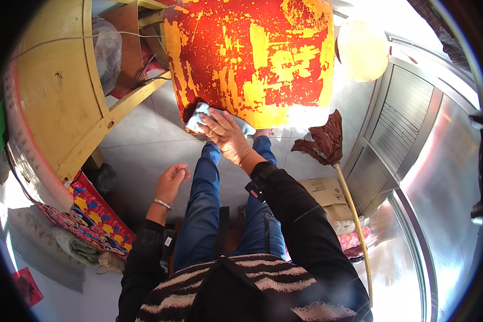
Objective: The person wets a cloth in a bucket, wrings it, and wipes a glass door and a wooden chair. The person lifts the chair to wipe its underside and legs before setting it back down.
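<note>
Under my right hand (227,135) is a bunched light-blue cloth (199,116), pressed onto the near left corner of a small table. The table's top (249,52) is red with large worn patches of yellow. My fingers lie over the cloth, and part of it sticks out to either side. Holding nothing that I can see, my left hand (171,183) hangs in the air left of my knees, its fingers loosely curled. A bracelet (163,204) circles that wrist.
A yellow wooden frame (116,116) stands at left, with a plastic bag (106,56) inside. To the right, a brown mop head (324,139) on a wooden pole (356,217) leans near a cardboard box (324,191) and a metal-framed door (402,108). A round stool (362,50) is beside the table.
</note>
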`<action>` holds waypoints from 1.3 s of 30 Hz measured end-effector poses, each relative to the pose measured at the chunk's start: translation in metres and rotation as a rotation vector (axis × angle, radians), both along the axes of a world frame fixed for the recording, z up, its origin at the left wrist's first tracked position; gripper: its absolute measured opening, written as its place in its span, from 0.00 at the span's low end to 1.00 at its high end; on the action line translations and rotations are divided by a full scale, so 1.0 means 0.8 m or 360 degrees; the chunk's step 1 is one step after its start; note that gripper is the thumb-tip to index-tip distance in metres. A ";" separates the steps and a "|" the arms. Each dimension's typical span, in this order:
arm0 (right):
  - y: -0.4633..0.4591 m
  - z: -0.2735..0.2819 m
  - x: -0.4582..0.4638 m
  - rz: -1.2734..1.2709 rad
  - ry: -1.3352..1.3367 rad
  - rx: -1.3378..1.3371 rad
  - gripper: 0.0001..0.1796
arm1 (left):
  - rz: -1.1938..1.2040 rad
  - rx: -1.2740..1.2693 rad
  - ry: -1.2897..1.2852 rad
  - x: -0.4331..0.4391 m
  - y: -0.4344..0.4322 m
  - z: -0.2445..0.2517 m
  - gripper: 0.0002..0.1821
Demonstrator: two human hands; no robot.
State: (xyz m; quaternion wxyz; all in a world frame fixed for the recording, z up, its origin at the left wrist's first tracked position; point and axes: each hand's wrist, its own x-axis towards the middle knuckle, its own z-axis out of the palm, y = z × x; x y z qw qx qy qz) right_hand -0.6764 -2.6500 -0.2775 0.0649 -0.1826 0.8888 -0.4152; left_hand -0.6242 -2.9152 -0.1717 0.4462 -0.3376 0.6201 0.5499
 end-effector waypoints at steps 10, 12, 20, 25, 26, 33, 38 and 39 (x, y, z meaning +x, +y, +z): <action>0.254 0.001 -0.011 -0.1018 0.0165 0.0526 0.26 | -0.0037 -0.0093 0.0044 0.000 -0.037 -0.006 0.15; 0.251 -0.008 -0.014 -0.1148 0.0149 0.0635 0.25 | 0.0025 -0.0106 0.0042 0.003 -0.037 -0.009 0.15; -0.039 -0.020 -0.080 0.0615 0.0208 0.0127 0.26 | 0.0266 0.0029 -0.0026 0.032 -0.018 0.002 0.13; -0.038 -0.003 -0.317 0.0121 0.0603 0.0329 0.24 | 0.0328 -0.0071 0.0024 0.056 -0.044 0.000 0.13; -0.032 0.004 -0.320 -0.0080 0.0514 0.0292 0.25 | 0.0363 -0.0095 0.0011 0.061 -0.048 -0.001 0.13; 0.020 0.030 -0.224 0.0426 0.0387 0.0220 0.31 | 0.0475 -0.0084 -0.0051 0.079 -0.042 -0.009 0.13; 0.037 -0.023 -0.381 -0.0663 0.0487 0.0482 0.36 | 0.0521 -0.0061 0.0080 0.080 -0.038 -0.008 0.12; 0.029 -0.033 -0.404 -0.0795 0.0549 0.0456 0.35 | 0.0518 -0.0065 0.0081 0.080 -0.038 -0.010 0.12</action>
